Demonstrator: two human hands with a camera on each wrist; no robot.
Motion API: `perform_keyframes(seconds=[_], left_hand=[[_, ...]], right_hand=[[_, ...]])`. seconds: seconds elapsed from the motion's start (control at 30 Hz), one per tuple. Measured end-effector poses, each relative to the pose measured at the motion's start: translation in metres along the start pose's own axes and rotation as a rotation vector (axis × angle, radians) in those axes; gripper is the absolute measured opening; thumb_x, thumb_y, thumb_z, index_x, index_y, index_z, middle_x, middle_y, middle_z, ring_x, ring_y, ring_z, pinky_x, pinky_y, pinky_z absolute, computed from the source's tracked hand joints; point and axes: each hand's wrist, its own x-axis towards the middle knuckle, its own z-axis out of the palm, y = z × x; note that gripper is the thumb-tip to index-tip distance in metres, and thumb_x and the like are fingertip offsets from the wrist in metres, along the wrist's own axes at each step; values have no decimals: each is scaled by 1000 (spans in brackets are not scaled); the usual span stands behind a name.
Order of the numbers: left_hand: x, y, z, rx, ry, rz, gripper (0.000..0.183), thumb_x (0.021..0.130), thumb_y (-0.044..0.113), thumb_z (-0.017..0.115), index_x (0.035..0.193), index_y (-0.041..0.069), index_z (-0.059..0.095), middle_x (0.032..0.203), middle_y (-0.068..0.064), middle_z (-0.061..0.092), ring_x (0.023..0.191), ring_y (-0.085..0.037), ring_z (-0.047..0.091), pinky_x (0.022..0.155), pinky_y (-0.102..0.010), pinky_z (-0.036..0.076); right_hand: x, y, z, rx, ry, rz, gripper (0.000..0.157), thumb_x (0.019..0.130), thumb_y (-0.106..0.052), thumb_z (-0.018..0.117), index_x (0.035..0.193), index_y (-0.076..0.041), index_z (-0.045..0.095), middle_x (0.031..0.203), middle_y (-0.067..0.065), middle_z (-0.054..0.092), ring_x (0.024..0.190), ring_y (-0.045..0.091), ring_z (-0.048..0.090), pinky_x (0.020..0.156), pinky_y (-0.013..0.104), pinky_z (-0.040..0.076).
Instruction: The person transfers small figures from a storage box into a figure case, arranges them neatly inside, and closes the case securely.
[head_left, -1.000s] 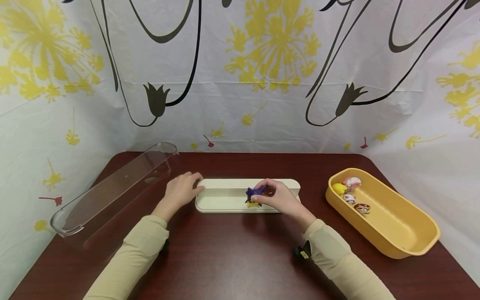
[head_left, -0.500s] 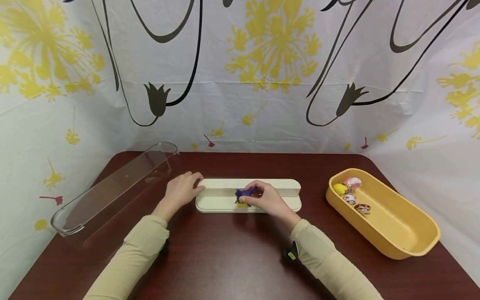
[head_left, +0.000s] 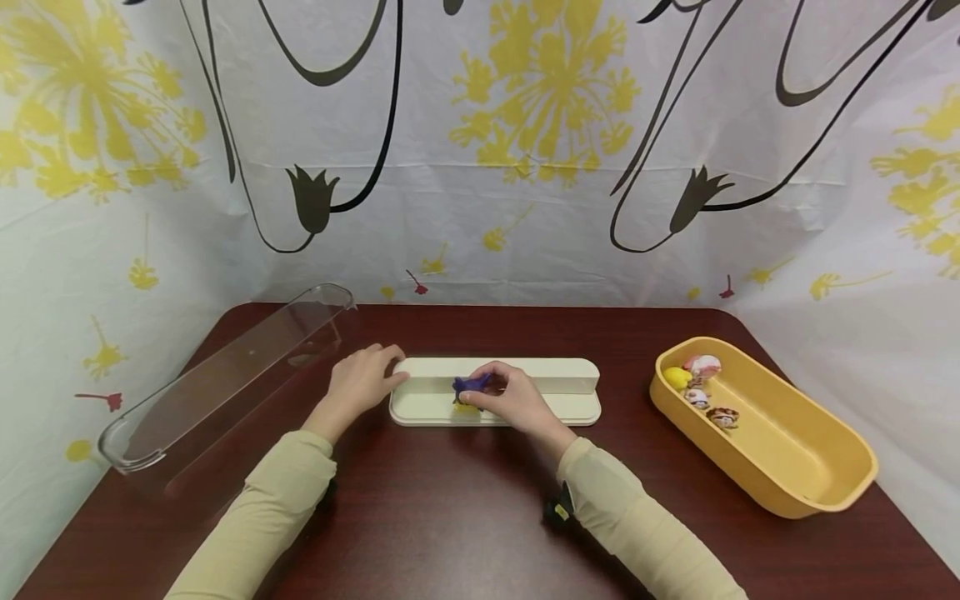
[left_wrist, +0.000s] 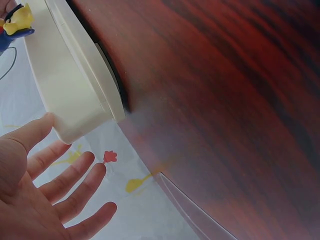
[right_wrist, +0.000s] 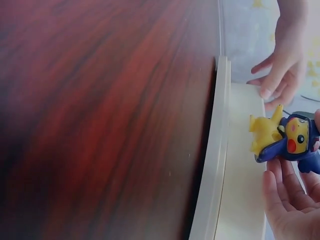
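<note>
Over the left half of a long cream stepped stand (head_left: 555,386), my right hand (head_left: 517,400) pinches a small Pikachu figurine (right_wrist: 295,137) in a dark blue hooded outfit. Its yellow feet point at the lower step in the right wrist view; whether they touch it I cannot tell. My left hand (head_left: 363,379) rests at the stand's left end, the thumb against its edge and the other fingers spread in the left wrist view.
A yellow tray (head_left: 787,442) on the right holds several small figurines (head_left: 697,398) and a yellow ball-like piece (head_left: 677,378). A clear plastic cover (head_left: 232,383) lies along the table's left side. Patterned cloth (head_left: 480,208) hangs behind the table.
My right hand has slid left along the stand with the Pikachu figurine, from right of its middle to the left half. The left hand stays at the stand's left end.
</note>
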Motion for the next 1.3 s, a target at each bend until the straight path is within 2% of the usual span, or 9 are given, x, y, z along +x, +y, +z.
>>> perform_keyframes(seconds=[0.33,0.5,0.57,0.77,1.3], left_hand=[[0,-1,1,9,-8,1,30,80,35,64,104,16,60,81,-4,54,65,-20,51,55,-36,42],[0,-1,1,6,-4,5,30,80,35,64,103,17,60,82,-3,54,64,-20,51,54,-36,41],[0,-1,0,5,-4,6,30,80,35,64,103,17,60,82,-3,54,64,-19,51,54,-36,41],[0,-1,0,4,-11,5,30,80,35,64,103,17,60,82,-3,54,65,-19,51,54,-36,41],[1,-2,-1,9,-20,3,30,80,36,64,103,17,59,80,-3,53,64,-19,50,53,-35,41]], right_hand=[[5,-5,14,15,-11,16,31,73,-23,73,95,-6,61,83,3,59,73,16,56,65,27,44],[-1,-30,16,14,-15,3,27,75,-13,71,95,2,60,85,9,59,75,21,55,65,26,44],[0,-31,19,9,-14,1,27,75,-11,71,95,3,59,85,11,59,76,23,55,65,26,44],[14,-6,29,1,-6,-12,30,73,-21,73,94,-4,61,85,5,60,73,16,55,65,27,44],[20,-8,42,-49,24,-18,28,72,-24,74,90,-7,63,80,0,60,69,10,56,62,24,45]])
